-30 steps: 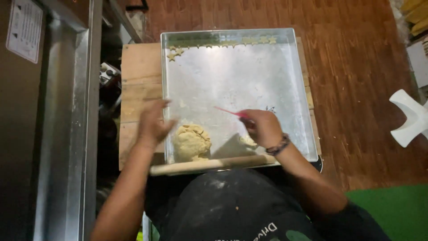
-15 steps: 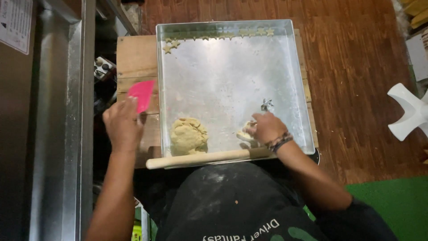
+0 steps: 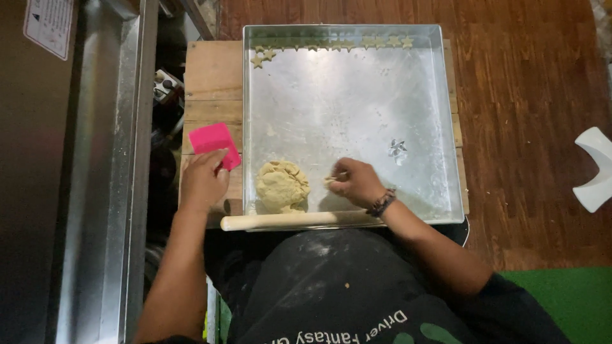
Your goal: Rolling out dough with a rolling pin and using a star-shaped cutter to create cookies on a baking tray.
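Rolling pin [image 3: 293, 220] lies between dough [image 3: 283, 185] and the person.

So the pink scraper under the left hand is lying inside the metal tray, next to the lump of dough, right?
Not quite. The head view shows the pink scraper under the left hand lying on the wooden board outside the metal tray, to its left. Only the lump of dough sits inside the tray.
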